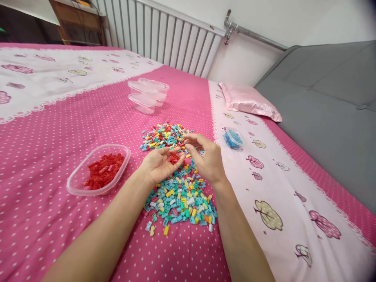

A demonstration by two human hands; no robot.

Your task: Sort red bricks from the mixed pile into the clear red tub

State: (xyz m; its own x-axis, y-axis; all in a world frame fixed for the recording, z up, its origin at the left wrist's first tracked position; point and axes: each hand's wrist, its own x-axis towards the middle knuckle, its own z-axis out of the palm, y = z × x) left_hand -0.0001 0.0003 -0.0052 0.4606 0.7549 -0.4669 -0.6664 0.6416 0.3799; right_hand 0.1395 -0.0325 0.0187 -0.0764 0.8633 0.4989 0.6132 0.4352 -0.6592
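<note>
Palm up and cupped, my left hand (161,164) holds several small red toy bricks (174,158) in its palm and fingers. Beside it, my right hand (205,156) is half curled, thumb and fingertips a little apart, close to the left fingertips; nothing shows between them. Beneath both hands spreads a heap of mixed toy bricks (182,199) in turquoise, yellow, green, white and pink. More mixed bricks (164,135), many of them red, lie in the pile's far part. A clear plastic tub (70,187) of red bricks stands to the left of my left forearm.
A small lidded container (234,138) of blue bricks sits to the right. Several clear plastic containers (143,100) are grouped farther back. A pink pillow (249,102) lies near the grey headboard (323,98). Behind the bed runs a white radiator (164,37). Polka-dot bedding (38,156) covers the bed.
</note>
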